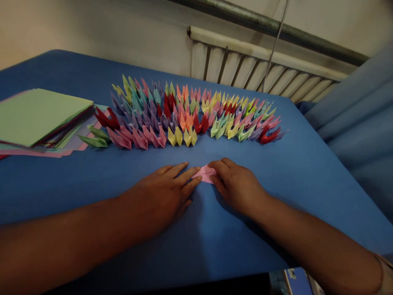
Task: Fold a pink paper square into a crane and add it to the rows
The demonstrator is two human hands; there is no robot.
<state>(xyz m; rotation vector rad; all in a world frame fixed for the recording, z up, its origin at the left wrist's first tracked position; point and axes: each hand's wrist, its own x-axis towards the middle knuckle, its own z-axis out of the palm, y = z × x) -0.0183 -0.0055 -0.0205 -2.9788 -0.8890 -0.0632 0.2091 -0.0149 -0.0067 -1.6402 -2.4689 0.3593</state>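
A small piece of folded pink paper (205, 174) lies on the blue table, a crease line running along its middle. My left hand (168, 188) rests flat with its fingers spread, and the fingertips press on the paper's left end. At the opposite end my right hand (235, 182) is closed, its thumb and fingers pinching the paper's right edge. Just beyond my hands stand rows of folded paper cranes (153, 137) in pink, yellow, red, green, purple and blue.
On the left lies a stack of coloured paper sheets (43, 114), pale green on top. The blue table (116, 176) meets the wall, where a radiator (245, 67) and a pipe (260, 18) run. A blue curtain (362, 98) hangs at right. Box-like items (296, 280) show below the front edge.
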